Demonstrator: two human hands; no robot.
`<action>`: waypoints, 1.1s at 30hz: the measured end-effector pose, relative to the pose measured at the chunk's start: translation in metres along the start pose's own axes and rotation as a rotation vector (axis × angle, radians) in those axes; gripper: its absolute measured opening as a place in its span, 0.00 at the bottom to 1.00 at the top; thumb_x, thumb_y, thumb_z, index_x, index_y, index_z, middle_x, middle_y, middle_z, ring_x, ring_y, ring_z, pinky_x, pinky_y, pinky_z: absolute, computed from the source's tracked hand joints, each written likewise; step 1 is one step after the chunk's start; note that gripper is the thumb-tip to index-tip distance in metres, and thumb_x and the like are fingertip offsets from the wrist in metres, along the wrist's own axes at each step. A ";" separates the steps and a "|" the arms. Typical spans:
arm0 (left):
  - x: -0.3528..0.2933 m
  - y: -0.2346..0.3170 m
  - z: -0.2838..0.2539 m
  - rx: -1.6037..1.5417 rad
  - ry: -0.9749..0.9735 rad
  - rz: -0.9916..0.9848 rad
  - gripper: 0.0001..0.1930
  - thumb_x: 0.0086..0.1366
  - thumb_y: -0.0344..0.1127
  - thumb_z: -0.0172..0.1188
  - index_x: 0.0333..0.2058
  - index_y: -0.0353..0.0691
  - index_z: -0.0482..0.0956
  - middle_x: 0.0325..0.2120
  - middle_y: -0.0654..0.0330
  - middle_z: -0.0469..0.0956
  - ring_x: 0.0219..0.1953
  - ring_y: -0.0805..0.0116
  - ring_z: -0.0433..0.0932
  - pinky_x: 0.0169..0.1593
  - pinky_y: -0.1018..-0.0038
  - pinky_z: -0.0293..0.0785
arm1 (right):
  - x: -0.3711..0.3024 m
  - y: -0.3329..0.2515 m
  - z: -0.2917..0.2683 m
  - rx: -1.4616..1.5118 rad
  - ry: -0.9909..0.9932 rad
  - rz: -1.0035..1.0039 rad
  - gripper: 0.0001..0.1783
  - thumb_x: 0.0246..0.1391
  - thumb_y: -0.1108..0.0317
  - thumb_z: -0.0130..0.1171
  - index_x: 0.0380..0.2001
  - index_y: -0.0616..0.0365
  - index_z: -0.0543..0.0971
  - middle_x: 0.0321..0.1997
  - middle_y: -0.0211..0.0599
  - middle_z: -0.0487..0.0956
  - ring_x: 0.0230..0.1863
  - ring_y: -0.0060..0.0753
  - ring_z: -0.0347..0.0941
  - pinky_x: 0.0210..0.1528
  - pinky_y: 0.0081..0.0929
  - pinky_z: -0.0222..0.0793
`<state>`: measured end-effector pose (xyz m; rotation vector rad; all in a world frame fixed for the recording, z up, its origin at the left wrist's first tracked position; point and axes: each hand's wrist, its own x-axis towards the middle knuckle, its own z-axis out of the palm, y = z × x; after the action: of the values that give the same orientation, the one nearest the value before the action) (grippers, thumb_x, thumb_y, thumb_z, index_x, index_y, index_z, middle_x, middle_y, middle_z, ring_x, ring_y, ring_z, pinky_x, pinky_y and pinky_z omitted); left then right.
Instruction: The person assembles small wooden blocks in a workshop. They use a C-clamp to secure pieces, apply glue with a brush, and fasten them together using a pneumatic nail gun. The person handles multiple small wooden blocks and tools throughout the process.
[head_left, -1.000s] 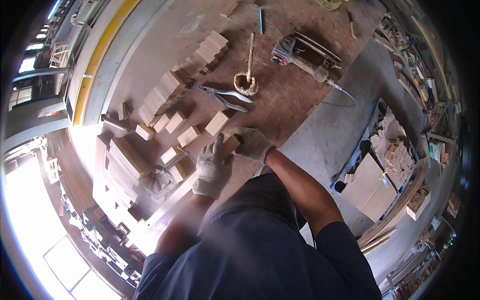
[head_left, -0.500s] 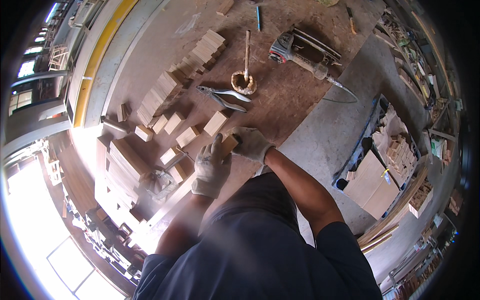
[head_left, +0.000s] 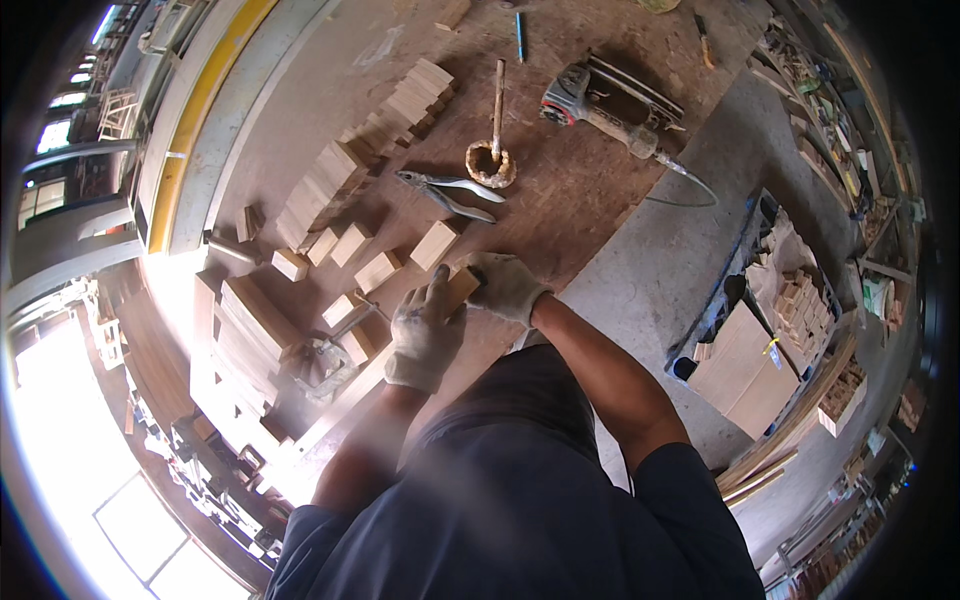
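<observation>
A small wooden block point(head_left: 461, 291) is held up in front of my body. My gloved left hand point(head_left: 424, 336) is closed around it, its dark-tipped finger pointing up alongside. Against the block's right end rests my gloved right hand point(head_left: 510, 288), fingers curled. Something dark shows at those fingertips; I cannot tell whether it is a held piece or the glove's stained tip. Beyond my hands, loose wooden blocks point(head_left: 434, 245) lie on the brown work surface point(head_left: 570, 215). Pliers with grey handles point(head_left: 450, 192) lie farther off, beside a glue-crusted round pot point(head_left: 490, 165) with a stick in it.
A nail gun point(head_left: 600, 110) with an air hose lies at the far right of the surface. Stacked blocks point(head_left: 325, 185) run along the left. A blue crate point(head_left: 725, 290) of wood pieces stands at right. A pencil point(head_left: 519, 38) and a clear plastic bag point(head_left: 322, 368) also lie there.
</observation>
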<state>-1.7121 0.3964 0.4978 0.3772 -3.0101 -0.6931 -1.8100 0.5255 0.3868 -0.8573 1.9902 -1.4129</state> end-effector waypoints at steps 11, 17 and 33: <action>-0.018 -0.010 -0.012 -0.131 -0.003 -0.096 0.46 0.50 0.37 0.74 0.67 0.40 0.61 0.49 0.43 0.76 0.50 0.42 0.75 0.53 0.53 0.73 | 0.009 -0.025 -0.011 -0.123 -0.155 0.130 0.18 0.50 0.64 0.69 0.45 0.52 0.81 0.45 0.37 0.84 0.46 0.37 0.81 0.51 0.32 0.76; -0.092 -0.053 -0.014 -0.047 0.075 -0.264 0.46 0.48 0.39 0.76 0.65 0.37 0.64 0.60 0.46 0.69 0.63 0.45 0.65 0.65 0.53 0.62 | 0.004 0.001 -0.001 0.564 -0.108 0.382 0.22 0.46 0.77 0.71 0.47 0.54 0.82 0.43 0.26 0.84 0.45 0.20 0.77 0.51 0.25 0.76; -0.065 -0.004 -0.037 -0.051 0.207 -0.118 0.39 0.52 0.39 0.71 0.61 0.36 0.67 0.59 0.48 0.70 0.64 0.46 0.65 0.67 0.52 0.60 | 0.007 -0.029 -0.015 0.146 -0.137 0.258 0.26 0.41 0.75 0.75 0.47 0.57 0.81 0.45 0.29 0.84 0.46 0.23 0.79 0.52 0.26 0.77</action>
<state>-1.6454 0.3923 0.5308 0.5891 -2.7884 -0.6897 -1.8201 0.5222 0.4179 -0.5924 1.7978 -1.2966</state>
